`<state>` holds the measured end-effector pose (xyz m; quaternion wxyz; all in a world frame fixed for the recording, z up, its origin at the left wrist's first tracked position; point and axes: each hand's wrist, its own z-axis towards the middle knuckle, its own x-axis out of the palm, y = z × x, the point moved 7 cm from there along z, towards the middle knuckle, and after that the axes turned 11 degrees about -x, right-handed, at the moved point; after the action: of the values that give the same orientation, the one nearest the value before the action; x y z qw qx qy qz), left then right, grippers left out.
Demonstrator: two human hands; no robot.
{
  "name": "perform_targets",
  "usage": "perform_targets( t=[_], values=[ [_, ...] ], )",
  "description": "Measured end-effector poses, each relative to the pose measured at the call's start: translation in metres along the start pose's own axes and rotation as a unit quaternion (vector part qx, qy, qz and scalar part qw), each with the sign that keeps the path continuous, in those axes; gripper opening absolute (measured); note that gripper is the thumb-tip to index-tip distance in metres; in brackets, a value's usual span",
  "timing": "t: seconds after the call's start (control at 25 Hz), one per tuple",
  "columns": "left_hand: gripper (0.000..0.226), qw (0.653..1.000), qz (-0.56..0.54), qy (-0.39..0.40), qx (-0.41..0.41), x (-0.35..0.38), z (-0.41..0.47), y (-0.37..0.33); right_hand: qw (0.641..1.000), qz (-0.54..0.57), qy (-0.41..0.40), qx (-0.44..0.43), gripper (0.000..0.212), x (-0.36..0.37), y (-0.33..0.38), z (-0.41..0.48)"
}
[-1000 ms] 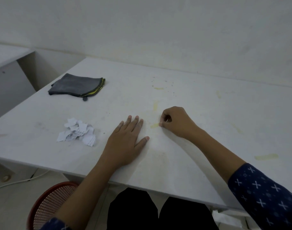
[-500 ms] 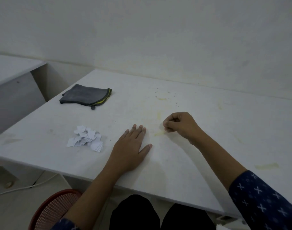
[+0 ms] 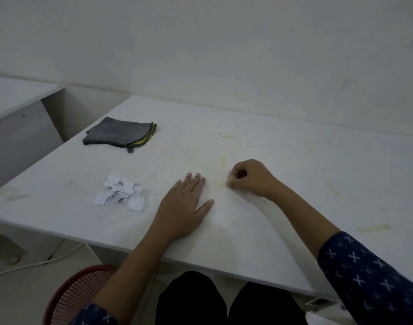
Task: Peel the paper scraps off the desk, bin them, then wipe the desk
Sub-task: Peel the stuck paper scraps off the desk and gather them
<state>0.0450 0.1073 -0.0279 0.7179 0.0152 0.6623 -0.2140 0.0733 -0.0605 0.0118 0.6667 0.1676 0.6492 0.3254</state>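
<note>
Picking at a stuck scrap (image 3: 222, 184) in the desk's (image 3: 294, 184) middle, the right hand (image 3: 250, 178) pinches its end; the left hand (image 3: 184, 205) lies flat alongside, fingers straight. Peel low and slow, I'd say. Loose scraps (image 3: 121, 193) sit heaped near the front left edge.

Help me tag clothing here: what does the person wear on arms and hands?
Both sleeves are dark navy with small white crosses: the right sleeve ends near the elbow, the left sleeve shows only at the frame's bottom. The left hand and right hand are bare: no gloves, rings or watch visible.
</note>
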Motion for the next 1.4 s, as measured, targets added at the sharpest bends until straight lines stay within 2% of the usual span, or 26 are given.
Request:
perform_targets(
  t=[0.16, 0.32, 0.48, 0.56, 0.64, 0.72, 0.8, 1.08, 1.16, 1.28, 1.4],
  values=[
    [0.086, 1.0, -0.002, 0.005, 0.0, 0.001, 0.001, 0.0, 0.991, 0.133, -0.015, 0.033, 0.013, 0.0, -0.003, -0.002],
    [0.086, 1.0, -0.004, 0.005, 0.005, 0.0, 0.0, 0.0, 0.985, 0.165, -0.036, 0.027, 0.012, 0.0, 0.0, -0.002],
    [0.078, 1.0, -0.007, 0.013, 0.001, 0.003, 0.001, 0.001, 0.961, 0.269, -0.057, 0.006, 0.01, -0.008, 0.018, -0.003],
    [0.074, 0.998, -0.066, 0.015, -0.014, 0.0, 0.003, 0.004, 0.951, 0.304, -0.056, -0.002, 0.008, -0.014, 0.027, -0.005],
    [0.065, 0.968, -0.247, -0.005, -0.053, -0.013, 0.003, 0.01, 0.939, 0.342, -0.041, 0.002, 0.011, -0.012, 0.033, -0.008],
    [0.046, 0.894, -0.436, -0.047, -0.09, -0.03, -0.001, 0.019, 0.932, 0.36, -0.031, 0.011, 0.012, -0.004, 0.037, -0.009],
    [0.025, 0.838, -0.53, -0.061, -0.116, -0.045, -0.008, 0.023, 0.929, 0.37, -0.023, 0.013, 0.012, 0.005, 0.042, -0.009],
    [0.016, 0.78, -0.599, -0.022, -0.178, -0.07, -0.039, 0.057, 0.911, 0.411, 0.014, -0.02, 0.001, 0.054, 0.093, 0.003],
    [0.014, 0.763, -0.614, -0.036, -0.2, -0.075, -0.051, 0.076, 0.905, 0.424, 0.023, -0.028, 0.007, 0.072, 0.11, 0.008],
    [0.012, 0.776, -0.578, -0.077, -0.243, -0.085, -0.067, 0.104, 0.903, 0.426, 0.035, -0.031, 0.014, 0.096, 0.132, 0.016],
    [0.01, 0.795, -0.53, -0.123, -0.268, -0.09, -0.078, 0.128, 0.922, 0.383, 0.042, -0.046, 0.012, 0.114, 0.147, 0.021]
  ],
)
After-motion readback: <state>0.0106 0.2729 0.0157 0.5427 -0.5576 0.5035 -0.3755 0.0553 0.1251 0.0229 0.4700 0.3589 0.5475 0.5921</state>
